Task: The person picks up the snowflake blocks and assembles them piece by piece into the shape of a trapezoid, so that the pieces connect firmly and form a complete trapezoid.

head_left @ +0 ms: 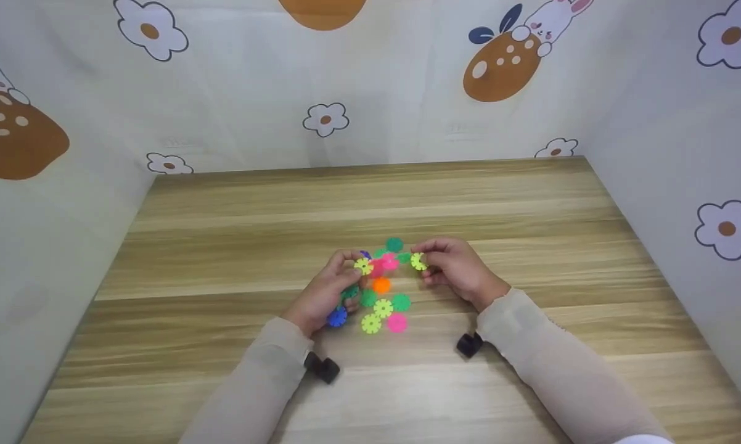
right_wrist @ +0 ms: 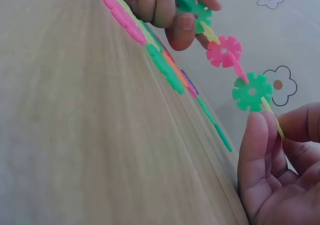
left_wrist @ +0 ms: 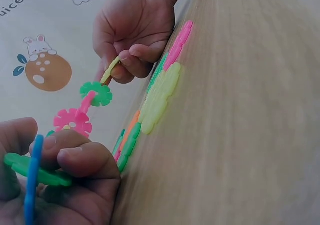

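The only writing that can be read is "uice" on the backdrop (left_wrist: 11, 7) in the left wrist view, the start of the word cut off by the frame edge. Nearest the person, loose discs (head_left: 383, 308) lie flat on the wooden table (head_left: 531, 203): yellow-green, pink, green, orange and blue notched plastic flowers, close together between the two wrists. Just above them a chain (head_left: 388, 259) of the same discs, slotted edge to edge in green, pink and yellow, is held clear of the table between both hands. The left hand (head_left: 327, 290) has its fingers curled round one end, pinching a green disc with a blue one slotted through it. The right hand (head_left: 457, 268) pinches the yellow disc (head_left: 418, 261) at the other end between thumb and forefinger, the rest of its fingers bent. Behind stands cloth printed with flowers and rabbits.
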`<control>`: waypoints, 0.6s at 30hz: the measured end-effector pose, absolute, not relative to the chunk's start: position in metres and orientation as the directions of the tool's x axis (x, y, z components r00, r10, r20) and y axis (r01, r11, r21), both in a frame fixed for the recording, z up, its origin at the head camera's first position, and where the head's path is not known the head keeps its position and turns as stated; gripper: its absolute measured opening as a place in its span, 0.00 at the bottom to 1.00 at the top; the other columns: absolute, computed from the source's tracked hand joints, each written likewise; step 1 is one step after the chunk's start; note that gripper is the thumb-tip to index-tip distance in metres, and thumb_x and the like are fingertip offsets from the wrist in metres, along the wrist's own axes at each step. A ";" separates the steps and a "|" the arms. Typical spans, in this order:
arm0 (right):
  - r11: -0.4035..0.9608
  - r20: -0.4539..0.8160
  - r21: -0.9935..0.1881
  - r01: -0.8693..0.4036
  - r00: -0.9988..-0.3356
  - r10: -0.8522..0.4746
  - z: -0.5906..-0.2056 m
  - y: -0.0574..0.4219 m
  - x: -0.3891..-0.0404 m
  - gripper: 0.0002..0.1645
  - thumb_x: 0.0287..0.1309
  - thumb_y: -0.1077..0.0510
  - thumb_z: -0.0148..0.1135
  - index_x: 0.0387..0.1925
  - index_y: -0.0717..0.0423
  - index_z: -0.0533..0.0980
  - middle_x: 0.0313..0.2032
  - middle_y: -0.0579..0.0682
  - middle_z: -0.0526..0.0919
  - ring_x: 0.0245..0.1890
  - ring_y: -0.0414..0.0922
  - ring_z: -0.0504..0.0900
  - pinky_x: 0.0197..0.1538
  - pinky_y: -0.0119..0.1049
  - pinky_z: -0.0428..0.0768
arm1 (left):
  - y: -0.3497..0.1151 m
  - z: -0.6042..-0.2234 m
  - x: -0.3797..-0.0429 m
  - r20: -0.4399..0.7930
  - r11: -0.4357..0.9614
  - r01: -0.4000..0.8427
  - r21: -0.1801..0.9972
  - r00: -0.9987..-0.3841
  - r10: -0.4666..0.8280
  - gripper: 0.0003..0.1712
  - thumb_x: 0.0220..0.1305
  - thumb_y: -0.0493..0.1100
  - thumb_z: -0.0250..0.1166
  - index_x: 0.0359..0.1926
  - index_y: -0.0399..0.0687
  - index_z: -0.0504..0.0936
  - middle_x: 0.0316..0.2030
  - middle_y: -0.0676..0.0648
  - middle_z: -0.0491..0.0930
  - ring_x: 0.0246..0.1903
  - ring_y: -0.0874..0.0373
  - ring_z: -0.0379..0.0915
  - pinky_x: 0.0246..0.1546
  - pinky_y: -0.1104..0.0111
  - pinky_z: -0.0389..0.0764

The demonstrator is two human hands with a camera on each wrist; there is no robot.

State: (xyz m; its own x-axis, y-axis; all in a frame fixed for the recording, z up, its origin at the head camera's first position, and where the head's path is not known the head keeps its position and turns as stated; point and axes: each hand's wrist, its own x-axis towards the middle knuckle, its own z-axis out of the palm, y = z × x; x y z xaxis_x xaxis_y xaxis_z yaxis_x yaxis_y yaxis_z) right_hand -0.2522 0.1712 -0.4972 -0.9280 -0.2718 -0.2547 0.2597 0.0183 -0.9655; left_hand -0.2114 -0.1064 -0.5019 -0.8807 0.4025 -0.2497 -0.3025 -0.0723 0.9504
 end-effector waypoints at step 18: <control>0.001 -0.259 -0.964 0.267 -0.932 -0.253 -0.497 0.170 -0.252 0.21 0.72 0.67 0.54 0.61 0.72 0.77 0.37 0.50 0.77 0.27 0.42 0.79 0.33 0.30 0.86 | -0.106 -0.503 -0.212 -0.230 -0.047 -0.273 0.961 -0.881 0.414 0.16 0.82 0.44 0.52 0.65 0.53 0.67 0.38 0.47 0.74 0.22 0.60 0.61 0.25 0.73 0.69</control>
